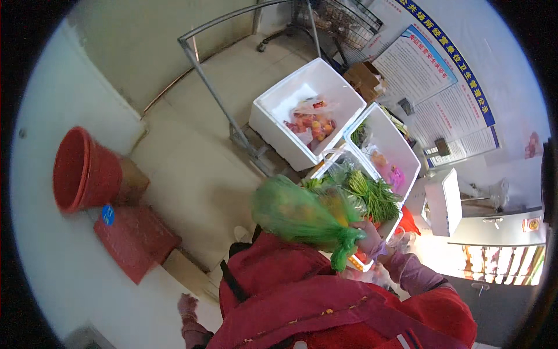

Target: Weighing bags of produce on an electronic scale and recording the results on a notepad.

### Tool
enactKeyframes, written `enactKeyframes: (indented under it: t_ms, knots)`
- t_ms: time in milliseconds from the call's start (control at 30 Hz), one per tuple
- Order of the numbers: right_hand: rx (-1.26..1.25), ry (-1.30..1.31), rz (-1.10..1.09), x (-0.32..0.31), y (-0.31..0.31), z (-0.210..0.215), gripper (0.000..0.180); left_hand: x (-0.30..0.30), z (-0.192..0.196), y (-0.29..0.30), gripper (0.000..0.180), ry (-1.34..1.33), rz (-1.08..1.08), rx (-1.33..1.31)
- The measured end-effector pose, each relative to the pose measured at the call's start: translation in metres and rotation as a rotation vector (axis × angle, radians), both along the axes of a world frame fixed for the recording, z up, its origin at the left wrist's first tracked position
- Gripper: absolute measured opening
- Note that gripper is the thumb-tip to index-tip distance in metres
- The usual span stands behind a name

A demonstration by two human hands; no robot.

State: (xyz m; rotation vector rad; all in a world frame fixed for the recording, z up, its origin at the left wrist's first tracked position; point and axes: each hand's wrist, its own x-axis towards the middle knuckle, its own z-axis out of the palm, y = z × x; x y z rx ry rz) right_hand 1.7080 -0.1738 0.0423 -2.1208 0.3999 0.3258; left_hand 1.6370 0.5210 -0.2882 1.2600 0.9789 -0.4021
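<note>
My right hand [371,239] is closed round the gathered neck of a green plastic bag [296,212]. The bag is full and blurred by motion, and its contents cannot be made out. It hangs in front of my red jacket, above a white foam box of leafy greens [372,195]. My left hand [187,305] is down at my left side, away from the boxes. It is small and blurred, so its fingers do not show clearly.
A white foam box [273,110] with bagged fruit [314,123] stands on a metal-framed cart [203,75]. Beside it, another foam box [410,154] holds bagged produce. A red bucket [87,174] and a red lidded bin [136,238] are at the left. A wire shopping trolley [349,26] stands behind.
</note>
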Motion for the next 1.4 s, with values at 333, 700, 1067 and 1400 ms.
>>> enactKeyframes:
  t_ms: [333,700,1067,1400]
  knots:
    - [-0.385,-0.086,0.175,0.217,-0.095,-0.061,0.046,0.265,0.026,-0.011,0.035,-0.1,-0.657,0.613]
    - [0.563,-0.101,-0.902,0.414,-0.285,-0.088,0.017,0.37,0.057,-0.254,0.035,0.431,-0.364,0.078]
    - [0.293,0.078,-0.935,0.573,-0.373,-0.284,0.021,0.453,0.09,-0.275,0.035,0.481,-0.494,0.263]
    - [-0.184,0.086,-0.541,0.353,-0.142,-0.247,0.036,0.595,0.061,-0.232,0.035,0.388,-1.014,0.32]
